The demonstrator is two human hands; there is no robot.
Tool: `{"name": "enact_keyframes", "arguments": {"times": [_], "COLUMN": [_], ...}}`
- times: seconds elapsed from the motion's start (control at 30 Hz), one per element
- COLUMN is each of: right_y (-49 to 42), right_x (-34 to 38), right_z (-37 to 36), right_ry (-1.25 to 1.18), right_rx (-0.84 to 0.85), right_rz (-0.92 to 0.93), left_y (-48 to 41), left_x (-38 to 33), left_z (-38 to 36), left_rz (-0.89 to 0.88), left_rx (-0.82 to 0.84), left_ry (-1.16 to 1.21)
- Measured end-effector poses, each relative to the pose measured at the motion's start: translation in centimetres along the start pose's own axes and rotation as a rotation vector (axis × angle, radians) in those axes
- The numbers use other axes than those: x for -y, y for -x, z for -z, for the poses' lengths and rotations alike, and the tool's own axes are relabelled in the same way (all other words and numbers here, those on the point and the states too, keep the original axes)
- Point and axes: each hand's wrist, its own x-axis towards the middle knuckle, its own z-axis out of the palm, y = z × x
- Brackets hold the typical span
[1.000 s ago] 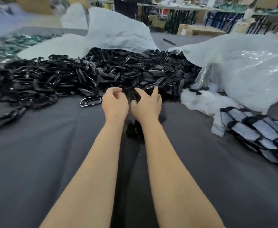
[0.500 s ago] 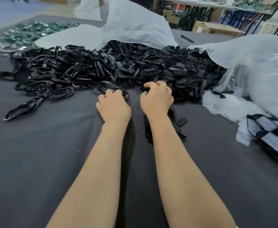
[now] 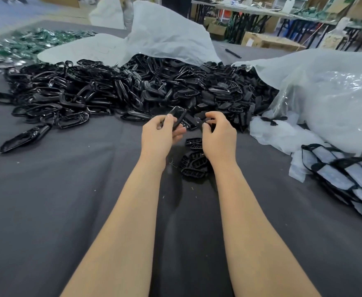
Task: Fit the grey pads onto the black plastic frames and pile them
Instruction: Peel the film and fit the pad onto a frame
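Factory assembly workshop — heaped black plastic frames point(image 3: 115, 93) on cloth-covered table point(image 3: 47, 200), cardboard boxes point(image 3: 270, 42), folding tables point(image 3: 250, 11) behind

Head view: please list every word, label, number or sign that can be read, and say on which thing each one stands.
No text can be read anywhere in this view.
On the cardboard box at the back: any print is too blurred to read.
On the black frame held in the left hand: no legible marking.
On the dark piece pinched by the right hand: no legible marking.
On the white bag: no print visible.
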Motion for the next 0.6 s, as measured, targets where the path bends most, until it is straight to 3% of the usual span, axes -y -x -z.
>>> {"name": "enact_keyframes", "arguments": {"times": [0.13,0.37,0.6], "right_y": [0.63,0.82,0.68], "right_x": [-0.07,-0.62,-0.76], "right_z": [0.26,0.16,0.42], "right_ry": [-0.222,-0.397,-0.429], "right_rx": [0.036,0.040,0.048], "right_rz": [-0.127,-0.233,-0.205], "left_y": [0.61,0.59,0.99], "left_x": [0.03,0.89,0.67], "left_z": [0.27,0.70,0.15], "left_rz": [0.138,0.035,-0.051], "left_rx": [-0.038,-0.142,-0.182], "left_ry": [0.236,0.144,0.135]}}
